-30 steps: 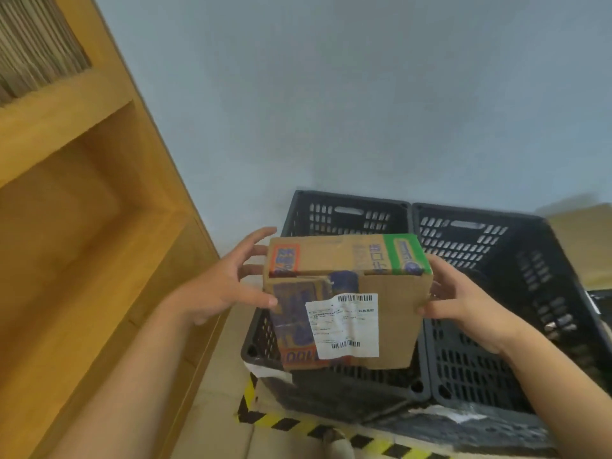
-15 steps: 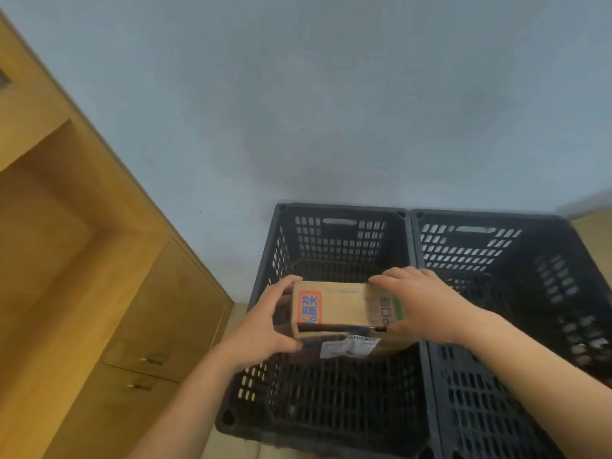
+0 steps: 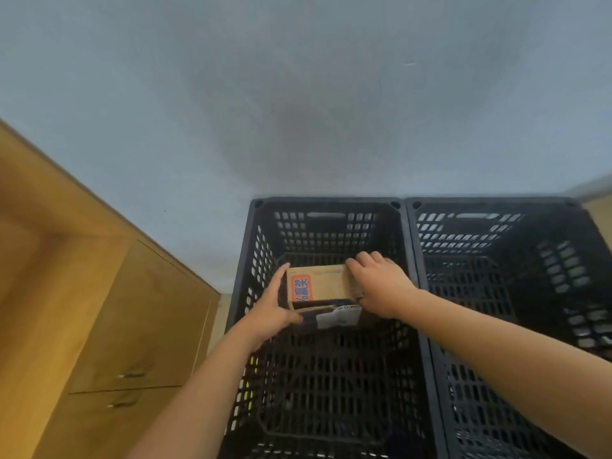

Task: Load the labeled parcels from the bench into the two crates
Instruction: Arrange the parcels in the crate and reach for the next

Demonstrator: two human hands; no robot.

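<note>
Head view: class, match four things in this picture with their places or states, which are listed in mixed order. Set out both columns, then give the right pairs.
Things
1. cardboard parcel
2. left crate
3. right crate
4. wooden cabinet

Places or states
A. stands left of both crates
B. held between the left hand and the right hand
C. has the parcel inside its walls
D. farthest right in the picture

Pairs: 1-B, 2-C, 3-D, 4-A
</note>
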